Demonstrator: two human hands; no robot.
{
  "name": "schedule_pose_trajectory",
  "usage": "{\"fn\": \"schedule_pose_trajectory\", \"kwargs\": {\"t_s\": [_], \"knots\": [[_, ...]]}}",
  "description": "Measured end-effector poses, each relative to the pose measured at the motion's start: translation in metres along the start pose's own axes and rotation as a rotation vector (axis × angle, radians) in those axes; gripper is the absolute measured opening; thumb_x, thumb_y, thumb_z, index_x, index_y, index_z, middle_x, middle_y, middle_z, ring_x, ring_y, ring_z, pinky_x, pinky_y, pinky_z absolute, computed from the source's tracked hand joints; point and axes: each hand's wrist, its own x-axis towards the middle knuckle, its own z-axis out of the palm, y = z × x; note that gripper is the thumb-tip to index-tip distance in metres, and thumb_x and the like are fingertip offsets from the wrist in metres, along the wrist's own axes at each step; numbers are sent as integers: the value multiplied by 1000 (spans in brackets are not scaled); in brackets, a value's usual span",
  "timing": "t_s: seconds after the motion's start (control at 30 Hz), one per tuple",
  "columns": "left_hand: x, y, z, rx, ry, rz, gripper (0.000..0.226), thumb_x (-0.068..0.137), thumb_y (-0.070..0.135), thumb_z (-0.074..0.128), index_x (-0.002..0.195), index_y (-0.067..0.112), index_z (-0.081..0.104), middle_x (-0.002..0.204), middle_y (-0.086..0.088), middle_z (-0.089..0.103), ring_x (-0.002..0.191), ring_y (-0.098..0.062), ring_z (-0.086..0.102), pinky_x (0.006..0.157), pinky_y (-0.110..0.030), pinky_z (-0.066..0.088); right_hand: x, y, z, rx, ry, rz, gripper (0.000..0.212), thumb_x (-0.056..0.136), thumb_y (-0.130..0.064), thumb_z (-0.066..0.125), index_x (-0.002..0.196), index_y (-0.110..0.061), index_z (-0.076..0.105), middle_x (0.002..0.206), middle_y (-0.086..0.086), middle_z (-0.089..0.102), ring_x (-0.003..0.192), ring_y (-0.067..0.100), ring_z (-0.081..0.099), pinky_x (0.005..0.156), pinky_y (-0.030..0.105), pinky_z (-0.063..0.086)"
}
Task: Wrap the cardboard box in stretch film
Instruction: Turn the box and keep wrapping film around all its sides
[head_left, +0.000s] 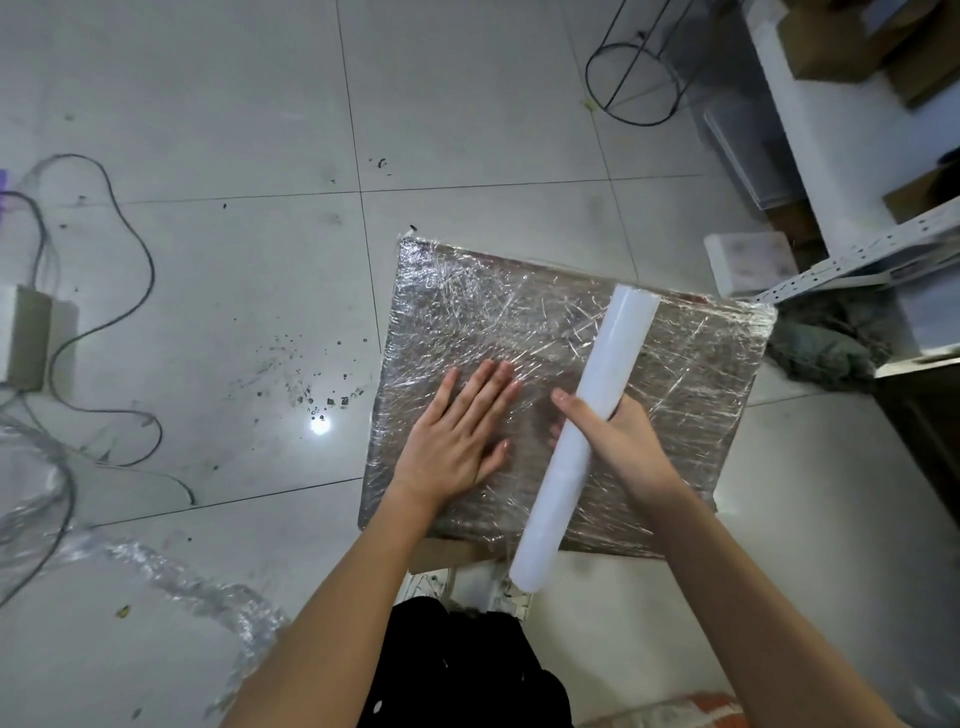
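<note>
Head view — grey tiled floor, cables

Box film-wrapped (crinkly, glossy); roll matt

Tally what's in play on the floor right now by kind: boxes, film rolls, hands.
Cardboard box, wrapped in film: 1
Stretch film roll: 1
Hands: 2, the left hand flat on the box, the right hand gripping the roll
Total: 4

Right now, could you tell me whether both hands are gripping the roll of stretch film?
No: only the right hand grips the roll of stretch film, while the left hand lies flat and open on the wrapped box.
</note>
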Motion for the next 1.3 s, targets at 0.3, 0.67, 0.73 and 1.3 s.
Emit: {"fn": "schedule_pose_trajectory", "kwargs": {"t_s": [0.3,0.67,0.73,1.3], "knots": [[4,-1,-1,10,-4,-14,63,96,45,29,148,9,24,155,-9,19,146,-20,7,118,-44,10,6,-2,-20,-311,133,-144,58,70,-53,72,100,-7,53,81,3,66,69,16,68,59,33,54],[13,-5,5,51,-31,-21,63,96,45,32,149,10,26,156,-9,21,144,-21,17,118,-45,11,11,11,-39,-81,37,-132,25,85,-28,68,101,-24,49,95,6,66,78,20,70,60,28,54],[15,-4,2,45,-52,-34,63,96,45,33,148,10,26,155,-9,22,144,-21,18,117,-45,13,15,14,-37,-64,98,-153,28,85,-26,69,102,-20,47,86,8,67,68,21,70,54,26,53],[-47,17,9,-23,-120,102,57,96,37,36,145,9,35,153,-9,29,143,-23,23,116,-45,18,32,33,-41,-48,194,-208,29,81,-31,72,99,-22,51,70,5,66,57,24,66,49,32,54]]}}
